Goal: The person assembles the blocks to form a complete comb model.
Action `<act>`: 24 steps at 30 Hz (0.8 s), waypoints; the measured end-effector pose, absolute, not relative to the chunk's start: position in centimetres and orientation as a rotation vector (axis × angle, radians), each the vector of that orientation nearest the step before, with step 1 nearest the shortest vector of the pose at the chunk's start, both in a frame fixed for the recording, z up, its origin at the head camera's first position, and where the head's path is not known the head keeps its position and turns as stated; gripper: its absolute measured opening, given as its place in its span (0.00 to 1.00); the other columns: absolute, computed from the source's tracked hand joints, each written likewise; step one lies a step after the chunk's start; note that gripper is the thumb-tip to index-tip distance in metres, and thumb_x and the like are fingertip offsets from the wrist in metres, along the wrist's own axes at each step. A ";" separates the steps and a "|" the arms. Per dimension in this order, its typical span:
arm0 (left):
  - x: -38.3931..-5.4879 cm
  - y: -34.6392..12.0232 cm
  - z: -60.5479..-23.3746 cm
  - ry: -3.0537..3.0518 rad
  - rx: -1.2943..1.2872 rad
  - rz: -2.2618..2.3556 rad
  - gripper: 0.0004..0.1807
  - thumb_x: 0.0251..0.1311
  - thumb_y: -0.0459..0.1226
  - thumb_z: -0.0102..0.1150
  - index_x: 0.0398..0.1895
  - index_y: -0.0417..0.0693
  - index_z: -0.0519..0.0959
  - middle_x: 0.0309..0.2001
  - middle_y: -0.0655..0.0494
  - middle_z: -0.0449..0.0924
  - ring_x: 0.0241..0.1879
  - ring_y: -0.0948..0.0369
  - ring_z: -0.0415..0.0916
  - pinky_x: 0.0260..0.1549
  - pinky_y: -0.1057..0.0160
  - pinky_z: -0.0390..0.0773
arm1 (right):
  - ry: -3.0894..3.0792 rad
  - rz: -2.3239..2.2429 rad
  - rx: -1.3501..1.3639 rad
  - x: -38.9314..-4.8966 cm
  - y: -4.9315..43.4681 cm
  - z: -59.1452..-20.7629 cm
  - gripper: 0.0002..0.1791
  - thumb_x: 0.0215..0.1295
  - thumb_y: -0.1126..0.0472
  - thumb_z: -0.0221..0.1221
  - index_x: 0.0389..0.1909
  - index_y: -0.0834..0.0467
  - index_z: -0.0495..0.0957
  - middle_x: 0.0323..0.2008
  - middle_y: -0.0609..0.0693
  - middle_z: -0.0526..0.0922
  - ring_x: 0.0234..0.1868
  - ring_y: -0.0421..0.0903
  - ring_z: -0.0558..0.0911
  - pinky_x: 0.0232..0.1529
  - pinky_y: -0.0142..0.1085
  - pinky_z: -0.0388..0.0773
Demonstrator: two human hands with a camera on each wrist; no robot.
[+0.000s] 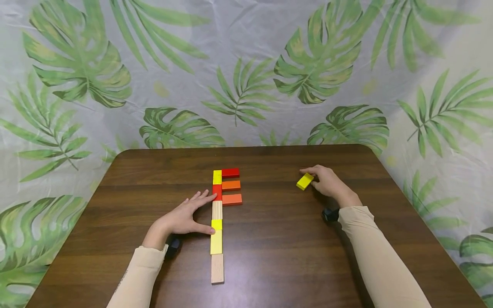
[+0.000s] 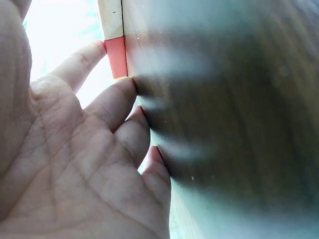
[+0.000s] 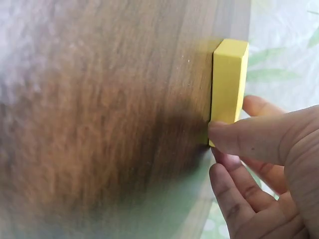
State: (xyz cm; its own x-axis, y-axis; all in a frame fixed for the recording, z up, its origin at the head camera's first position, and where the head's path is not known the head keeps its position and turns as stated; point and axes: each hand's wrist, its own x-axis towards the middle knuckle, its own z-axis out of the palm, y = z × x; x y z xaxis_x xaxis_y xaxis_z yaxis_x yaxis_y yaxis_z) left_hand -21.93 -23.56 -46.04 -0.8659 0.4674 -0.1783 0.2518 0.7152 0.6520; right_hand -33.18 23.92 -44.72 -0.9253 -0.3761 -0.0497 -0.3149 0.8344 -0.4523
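A column of several flat wooden blocks runs toward me on the table. From the far end it holds a yellow block (image 1: 217, 177), a red block (image 1: 218, 189), a striped plain block (image 1: 217, 210), two yellowish blocks (image 1: 216, 243) and a plain wood block (image 1: 217, 268). My left hand (image 1: 184, 217) lies along its left side, fingers extended. Its index fingertip touches the red block, and the thumb tip meets the yellowish pair. Over to the right, my right hand (image 1: 328, 180) pinches a separate yellow block (image 3: 229, 84) between thumb and fingers, at the tabletop.
Three blocks stick out rightward from the column's far part: dark red (image 1: 230, 173), orange (image 1: 231, 185) and salmon (image 1: 232, 199). They lie on a dark wooden table (image 1: 277, 256). Behind its far edge hangs a leaf-patterned cloth (image 1: 246, 85).
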 end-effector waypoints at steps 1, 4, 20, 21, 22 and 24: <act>-21.9 -23.6 -46.1 2.592 0.564 0.915 0.60 0.54 0.57 0.81 0.87 0.55 0.59 0.88 0.40 0.47 0.88 0.37 0.39 0.82 0.27 0.41 | 2.877 -0.680 -0.538 -33.1 23.9 -44.7 0.30 0.72 0.78 0.59 0.74 0.61 0.76 0.66 0.71 0.77 0.63 0.69 0.79 0.64 0.62 0.80; -22.0 -23.6 -46.1 2.600 0.564 0.913 0.60 0.54 0.57 0.81 0.87 0.55 0.59 0.88 0.40 0.47 0.88 0.37 0.39 0.82 0.27 0.41 | 2.881 -0.682 -0.533 -33.1 23.9 -44.8 0.27 0.72 0.76 0.61 0.71 0.63 0.78 0.64 0.70 0.78 0.59 0.67 0.81 0.63 0.60 0.82; -22.1 -23.6 -46.2 2.585 0.550 0.914 0.60 0.54 0.57 0.81 0.87 0.56 0.59 0.88 0.41 0.47 0.88 0.38 0.39 0.82 0.27 0.41 | 2.855 -0.740 -0.528 -32.2 24.1 -44.9 0.22 0.69 0.65 0.71 0.63 0.66 0.84 0.52 0.65 0.85 0.50 0.60 0.85 0.58 0.57 0.85; -22.1 -23.6 -46.2 2.586 0.551 0.913 0.60 0.54 0.57 0.81 0.87 0.56 0.59 0.88 0.41 0.47 0.88 0.38 0.39 0.82 0.27 0.41 | 2.854 -0.748 -0.526 -32.2 24.1 -45.0 0.22 0.69 0.65 0.71 0.62 0.66 0.84 0.51 0.64 0.85 0.50 0.60 0.85 0.58 0.57 0.85; -22.1 -23.6 -46.2 2.586 0.552 0.912 0.60 0.54 0.57 0.81 0.87 0.56 0.59 0.88 0.41 0.47 0.88 0.38 0.39 0.82 0.27 0.41 | 2.851 -0.758 -0.526 -32.2 24.2 -45.1 0.22 0.69 0.65 0.71 0.62 0.66 0.84 0.51 0.64 0.85 0.50 0.59 0.85 0.58 0.57 0.85; -22.0 -23.6 -46.1 2.586 0.552 0.913 0.60 0.54 0.57 0.81 0.87 0.55 0.59 0.88 0.41 0.47 0.88 0.37 0.39 0.82 0.27 0.41 | 2.842 -0.783 -0.522 -32.1 24.3 -45.3 0.22 0.69 0.64 0.71 0.62 0.65 0.84 0.51 0.64 0.86 0.50 0.59 0.85 0.58 0.56 0.85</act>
State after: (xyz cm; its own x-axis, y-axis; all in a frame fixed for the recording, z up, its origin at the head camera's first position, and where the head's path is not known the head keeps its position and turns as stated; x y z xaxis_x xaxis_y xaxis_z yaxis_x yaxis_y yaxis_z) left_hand -22.04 -23.58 -46.14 -0.8657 0.4643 -0.1870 0.2441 0.7177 0.6522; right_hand -32.12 24.27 -45.26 -0.9287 -0.3676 -0.0491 -0.2906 0.8035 -0.5196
